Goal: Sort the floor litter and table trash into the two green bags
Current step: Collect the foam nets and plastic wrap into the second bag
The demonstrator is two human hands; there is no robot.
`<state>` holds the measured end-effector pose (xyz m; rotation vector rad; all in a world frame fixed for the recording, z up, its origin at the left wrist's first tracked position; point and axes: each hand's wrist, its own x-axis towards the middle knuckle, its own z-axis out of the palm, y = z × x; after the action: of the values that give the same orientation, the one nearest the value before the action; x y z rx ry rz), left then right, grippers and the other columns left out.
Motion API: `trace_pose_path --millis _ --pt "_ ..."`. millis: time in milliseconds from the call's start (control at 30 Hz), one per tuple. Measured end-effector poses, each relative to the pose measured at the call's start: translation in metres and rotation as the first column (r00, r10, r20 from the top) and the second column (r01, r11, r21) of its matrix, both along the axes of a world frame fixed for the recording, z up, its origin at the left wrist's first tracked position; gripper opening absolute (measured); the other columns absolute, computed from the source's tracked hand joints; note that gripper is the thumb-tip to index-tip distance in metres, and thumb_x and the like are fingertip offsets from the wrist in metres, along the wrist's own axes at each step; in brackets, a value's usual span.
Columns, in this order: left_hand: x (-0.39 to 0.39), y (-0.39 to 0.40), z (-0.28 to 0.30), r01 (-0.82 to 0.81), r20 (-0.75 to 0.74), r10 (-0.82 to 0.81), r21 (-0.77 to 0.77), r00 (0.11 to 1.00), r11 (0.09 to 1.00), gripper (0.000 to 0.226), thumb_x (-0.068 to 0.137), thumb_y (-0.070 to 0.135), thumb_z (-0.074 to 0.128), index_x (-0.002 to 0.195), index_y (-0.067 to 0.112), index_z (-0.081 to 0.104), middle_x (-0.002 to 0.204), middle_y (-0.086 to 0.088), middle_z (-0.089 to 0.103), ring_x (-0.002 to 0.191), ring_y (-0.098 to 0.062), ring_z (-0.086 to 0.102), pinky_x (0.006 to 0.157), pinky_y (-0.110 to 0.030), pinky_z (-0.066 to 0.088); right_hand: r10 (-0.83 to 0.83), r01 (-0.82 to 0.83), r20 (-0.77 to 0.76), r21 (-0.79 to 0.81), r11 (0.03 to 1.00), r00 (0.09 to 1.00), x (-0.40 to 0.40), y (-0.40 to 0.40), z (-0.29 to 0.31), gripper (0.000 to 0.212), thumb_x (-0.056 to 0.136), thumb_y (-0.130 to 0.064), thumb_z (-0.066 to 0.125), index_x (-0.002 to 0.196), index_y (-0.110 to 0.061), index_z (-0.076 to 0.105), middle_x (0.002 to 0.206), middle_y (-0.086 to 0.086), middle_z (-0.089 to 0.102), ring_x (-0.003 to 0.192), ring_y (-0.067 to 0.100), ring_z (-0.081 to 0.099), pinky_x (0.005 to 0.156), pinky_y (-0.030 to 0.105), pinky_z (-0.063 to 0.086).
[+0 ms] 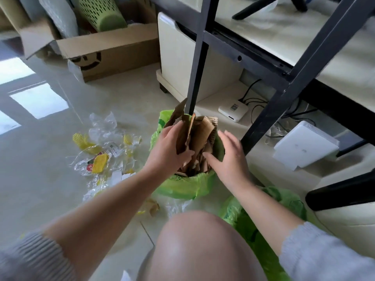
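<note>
A green bag [188, 186] stands on the floor at the foot of a black table leg, stuffed with brown cardboard pieces [199, 136]. My left hand [168, 148] grips a cardboard piece at the bag's left side, thumb wrapped round its lower edge. My right hand [229, 157] hovers over the bag's right rim with fingers spread and straight, holding nothing. A second green bag [241, 216] lies crumpled by my knee at the lower right. Clear plastic wrappers and yellow foam nets [101, 151] are scattered on the floor to the left.
Black table legs [197, 57] rise right behind the bag. A white cabinet [182, 63] and an open cardboard box [113, 47] stand further back. White devices with cables [233, 110] lie under the table. Small paper scraps [153, 207] lie near my knee.
</note>
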<state>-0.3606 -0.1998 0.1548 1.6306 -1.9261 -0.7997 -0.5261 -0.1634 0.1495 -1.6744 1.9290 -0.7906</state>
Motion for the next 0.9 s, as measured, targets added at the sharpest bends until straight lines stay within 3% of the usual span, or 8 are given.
trace_pose_path --millis 100,167,300,433,567,667,767,900 --pt "0.038 0.011 0.014 -0.14 -0.085 0.139 0.005 0.987 0.99 0.035 0.081 0.018 0.07 0.115 0.018 0.062 0.109 0.0 0.067 0.096 -0.012 0.065 0.088 -0.032 0.054 0.125 -0.113 0.06 -0.175 0.978 0.99 0.018 0.012 0.017 0.054 0.084 -0.025 0.067 0.134 -0.015 0.049 0.14 0.002 0.042 0.132 0.014 0.037 0.11 0.027 0.033" --pt "0.075 0.02 0.012 -0.238 -0.101 0.238 0.016 0.966 0.971 0.02 0.08 0.019 0.072 0.1 0.019 0.067 0.089 0.002 0.07 0.083 -0.013 0.068 0.08 -0.029 0.055 0.249 -0.218 0.107 -0.24 0.946 0.963 0.044 0.021 0.02 0.045 0.085 -0.023 0.065 0.128 -0.018 0.055 0.136 0.0 0.045 0.129 0.013 0.042 0.105 0.038 0.043" --pt "0.146 0.043 -0.017 -0.395 -0.13 0.403 0.079 0.906 0.915 0.015 0.076 0.018 0.075 0.08 0.027 0.064 0.073 0.001 0.067 0.063 -0.001 0.062 0.071 -0.025 0.051 0.431 -0.394 0.161 -0.22 0.893 0.888 0.102 0.038 -0.006 0.039 0.084 -0.024 0.062 0.123 -0.018 0.058 0.132 0.0 0.048 0.122 0.012 0.049 0.102 0.037 0.045" --pt "0.194 0.081 -0.064 -0.472 -0.034 0.482 0.158 0.875 0.867 0.008 0.081 0.013 0.07 0.089 0.015 0.07 0.082 -0.004 0.068 0.074 -0.013 0.062 0.065 -0.019 0.044 0.463 -0.463 0.19 -0.048 0.885 0.866 0.142 0.056 -0.063 0.038 0.083 -0.019 0.066 0.121 -0.02 0.06 0.13 0.001 0.049 0.12 0.012 0.049 0.1 0.038 0.046" --pt "0.231 0.112 -0.119 -0.51 0.048 0.516 0.254 0.855 0.822 0.014 0.083 0.008 0.066 0.096 0.005 0.071 0.097 -0.015 0.072 0.09 -0.025 0.068 0.083 -0.027 0.049 0.513 -0.521 0.097 0.22 0.825 0.853 0.16 0.063 -0.117 0.047 0.085 -0.024 0.064 0.13 -0.023 0.052 0.14 -0.001 0.04 0.129 0.014 0.041 0.107 0.026 0.034" --pt "0.249 0.13 -0.152 -0.46 0.202 0.414 0.367 0.888 0.808 0.025 0.083 0.019 0.068 0.107 0.012 0.068 0.111 -0.009 0.069 0.101 -0.023 0.065 0.089 -0.03 0.048 0.607 -0.546 -0.041 0.393 0.74 0.794 0.173 0.055 -0.147 0.059 0.085 -0.03 0.064 0.139 -0.024 0.04 0.151 0.0 0.026 0.137 0.019 0.03 0.109 0.03 0.028" --pt "0.254 0.146 -0.179 -0.27 0.363 0.087 0.494 0.928 0.826 0.051 0.08 0.031 0.07 0.128 0.024 0.052 0.135 -0.004 0.049 0.119 -0.023 0.052 0.098 -0.035 0.044 0.758 -0.583 -0.22 0.521 0.623 0.614 0.19 0.042 -0.17 0.072 0.086 -0.033 0.062 0.147 -0.023 0.025 0.158 0.0 0.006 0.146 0.021 0.009 0.113 0.04 0.023" --pt "0.245 0.149 -0.206 0.051 0.507 -0.392 0.562 0.768 0.825 0.076 0.083 0.025 0.066 0.145 0.03 0.023 0.153 -0.004 0.021 0.133 -0.029 0.035 0.102 -0.039 0.041 0.873 -0.648 -0.343 0.585 0.488 0.347 0.212 0.018 -0.188 0.079 0.087 -0.027 0.061 0.149 -0.024 0.012 0.159 0.005 -0.006 0.147 0.023 -0.003 0.117 0.044 0.012"
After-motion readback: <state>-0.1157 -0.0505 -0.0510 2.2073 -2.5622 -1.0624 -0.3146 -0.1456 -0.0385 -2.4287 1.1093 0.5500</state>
